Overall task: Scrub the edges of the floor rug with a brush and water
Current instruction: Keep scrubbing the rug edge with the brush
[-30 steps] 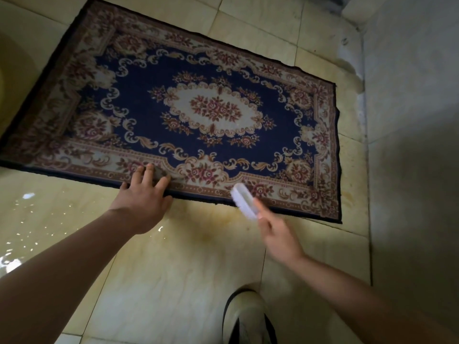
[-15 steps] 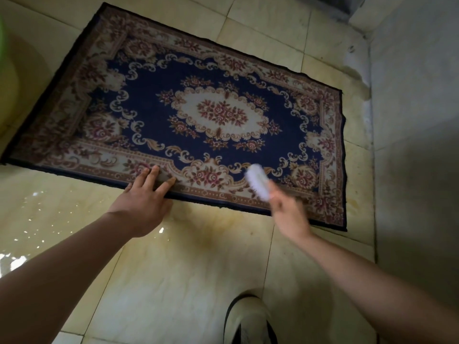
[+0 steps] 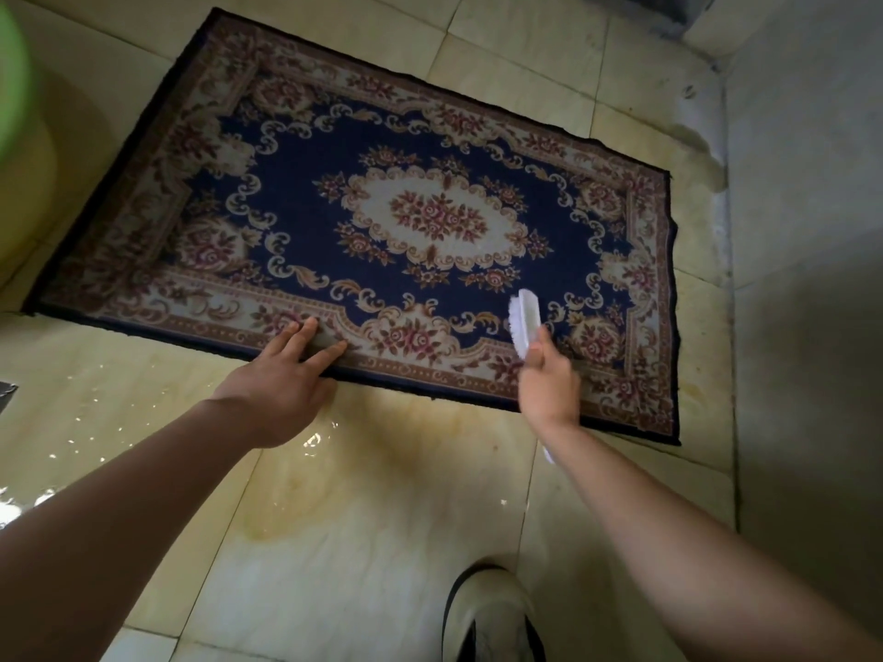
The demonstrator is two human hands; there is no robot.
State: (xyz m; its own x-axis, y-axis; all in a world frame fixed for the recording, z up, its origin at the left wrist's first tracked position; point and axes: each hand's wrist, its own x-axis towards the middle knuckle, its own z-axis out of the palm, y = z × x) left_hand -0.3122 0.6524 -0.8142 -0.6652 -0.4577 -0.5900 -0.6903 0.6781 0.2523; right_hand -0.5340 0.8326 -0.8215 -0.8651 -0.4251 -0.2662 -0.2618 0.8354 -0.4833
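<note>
A rectangular floor rug (image 3: 306, 203), navy with a cream and red floral pattern, lies flat on wet cream tiles. My left hand (image 3: 282, 379) presses its straight fingers on the rug's near border, left of centre. My right hand (image 3: 549, 379) grips a white scrub brush (image 3: 524, 320) by its handle. The brush head sits over the rug's near border toward the right corner. A white tip of the handle shows below my right wrist.
Puddles of water (image 3: 306, 439) shine on the tiled floor (image 3: 363, 542) in front of the rug. A grey wall (image 3: 807, 279) rises close on the right. A green object (image 3: 14, 74) shows at the upper left edge. My shoe (image 3: 487, 609) stands at the bottom.
My right hand has carried the brush up and to the right, from the rug's near edge onto its border. My left hand has stayed on the near border.
</note>
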